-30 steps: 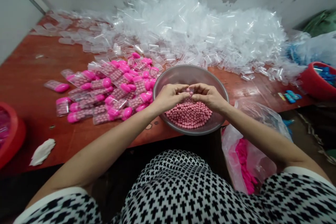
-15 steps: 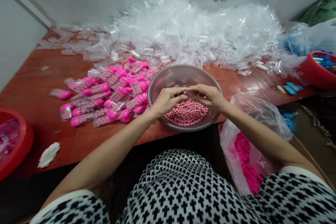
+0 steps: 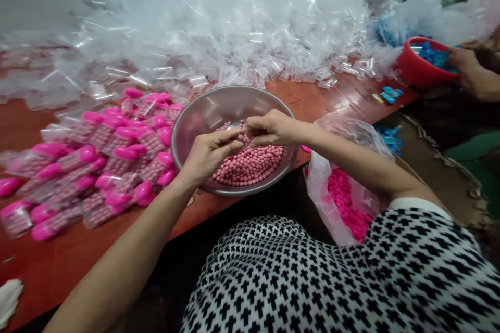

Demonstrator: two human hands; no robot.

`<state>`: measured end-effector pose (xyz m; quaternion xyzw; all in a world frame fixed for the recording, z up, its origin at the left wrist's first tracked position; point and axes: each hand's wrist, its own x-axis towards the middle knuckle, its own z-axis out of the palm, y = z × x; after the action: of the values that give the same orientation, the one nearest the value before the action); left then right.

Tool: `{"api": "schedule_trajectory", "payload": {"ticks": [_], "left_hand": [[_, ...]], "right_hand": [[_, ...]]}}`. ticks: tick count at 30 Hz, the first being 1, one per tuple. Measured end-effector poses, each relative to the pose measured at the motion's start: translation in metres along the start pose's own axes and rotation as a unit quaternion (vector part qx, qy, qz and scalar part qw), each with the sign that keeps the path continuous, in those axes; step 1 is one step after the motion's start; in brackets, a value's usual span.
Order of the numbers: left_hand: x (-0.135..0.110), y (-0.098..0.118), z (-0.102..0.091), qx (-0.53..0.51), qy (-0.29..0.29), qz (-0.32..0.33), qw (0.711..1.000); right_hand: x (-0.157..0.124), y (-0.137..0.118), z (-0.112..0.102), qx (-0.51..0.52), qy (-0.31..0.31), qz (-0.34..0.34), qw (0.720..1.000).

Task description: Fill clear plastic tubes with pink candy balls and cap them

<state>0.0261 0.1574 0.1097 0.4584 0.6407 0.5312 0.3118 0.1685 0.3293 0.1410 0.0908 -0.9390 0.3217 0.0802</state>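
A steel bowl [image 3: 194,109] with a heap of small pink balls [image 3: 250,166] sits at the table's near edge. Both of my hands meet above it. My left hand [image 3: 207,153] has its fingers curled and closed round what looks like a small clear tube of pink balls. The tube's end shows between the two hands. My right hand [image 3: 273,127] is pinched shut at that end, and what its fingertips hold is hidden. Left of the bowl lies a pile of filled tubes with pink caps [image 3: 109,156].
A big heap of empty clear tubes [image 3: 214,26] covers the back of the red table [image 3: 58,265]. A plastic bag of pink caps [image 3: 344,203] hangs right of my lap. Another person's hand [image 3: 472,70] rests at a red bowl of blue caps [image 3: 414,73]. A white rag [image 3: 8,296] lies near left.
The view has swung right and closer. My hands stay pinched together over the bowl, with the right now higher than the left. Another person's hand has come into view at the far right.
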Motion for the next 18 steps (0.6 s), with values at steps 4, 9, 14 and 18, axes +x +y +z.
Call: {"api": "schedule_trajectory", "payload": {"ticks": [4,9,14,18], "left_hand": [[0.0,0.006,0.0,-0.035,0.028,-0.054,0.997],[-0.003,0.013,0.0,-0.074,0.043,-0.084,0.993],[-0.003,0.012,0.002,-0.083,0.04,-0.101,0.991],[-0.003,0.014,0.002,-0.076,0.043,-0.093,0.992]], "right_hand": [[-0.013,0.012,-0.005,0.162,0.098,0.067,0.98],[-0.066,0.039,-0.019,0.069,0.286,0.206,0.933],[-0.106,0.053,0.003,-0.152,0.143,0.356,0.911],[-0.113,0.055,0.025,-0.204,0.011,0.397,0.895]]}}
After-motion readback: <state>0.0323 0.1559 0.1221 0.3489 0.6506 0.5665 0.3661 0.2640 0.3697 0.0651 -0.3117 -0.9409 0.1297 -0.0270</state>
